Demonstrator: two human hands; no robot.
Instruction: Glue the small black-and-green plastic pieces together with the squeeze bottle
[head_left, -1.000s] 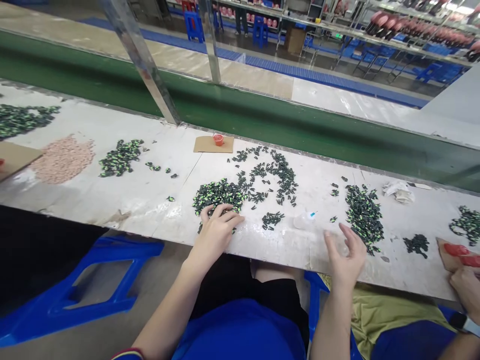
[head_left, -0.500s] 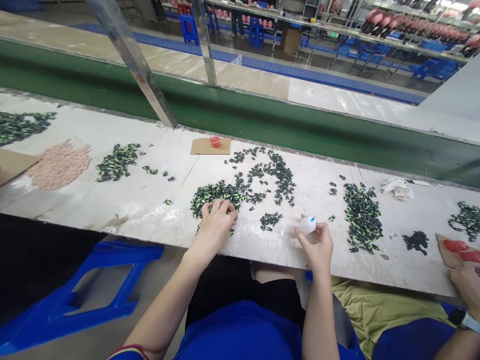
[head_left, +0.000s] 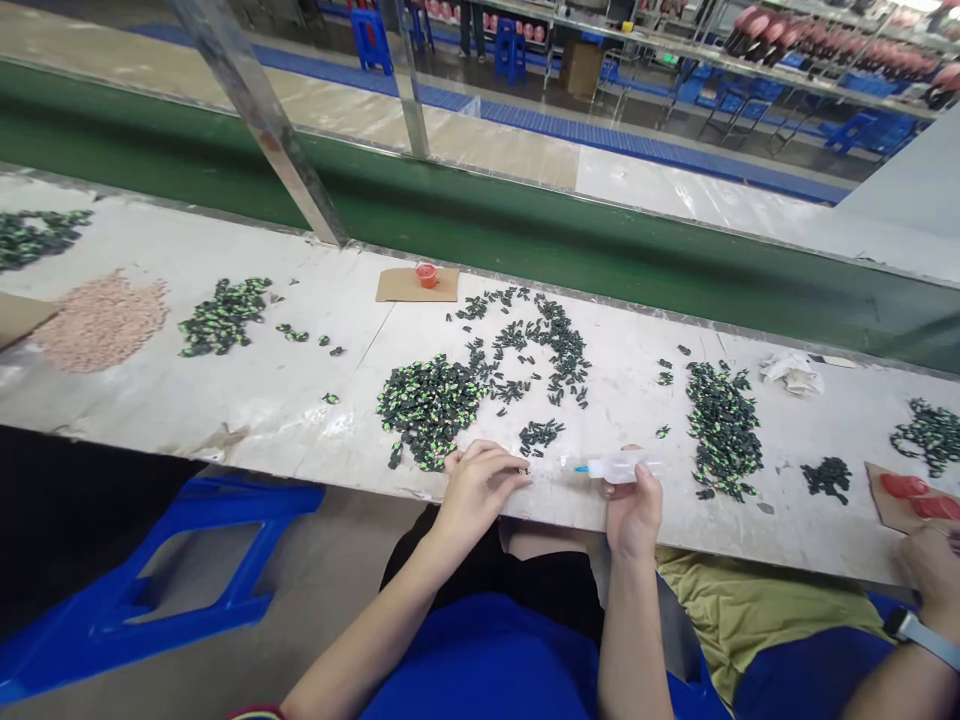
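Between thumb and fingertips, my left hand pinches a small black-and-green piece just over the table's front edge. My right hand is closed around a translucent white squeeze bottle, tilted level so its blue tip points left toward the pinched piece, a short gap apart. Left of my left hand lies a heap of black-and-green pieces. Beyond the hands, slim dark pieces are scattered in a loose arc, with a small cluster of them nearer to me.
A red cup stands on a cardboard piece at the back. Other black-and-green piles and a pink pile lie on the white table. A co-worker's hand is at far right. A green belt runs behind, with a metal post.
My left hand has left the heap and moved right with a small piece in its fingertips. The bottle in my right hand has swung level, its blue tip now pointing left.
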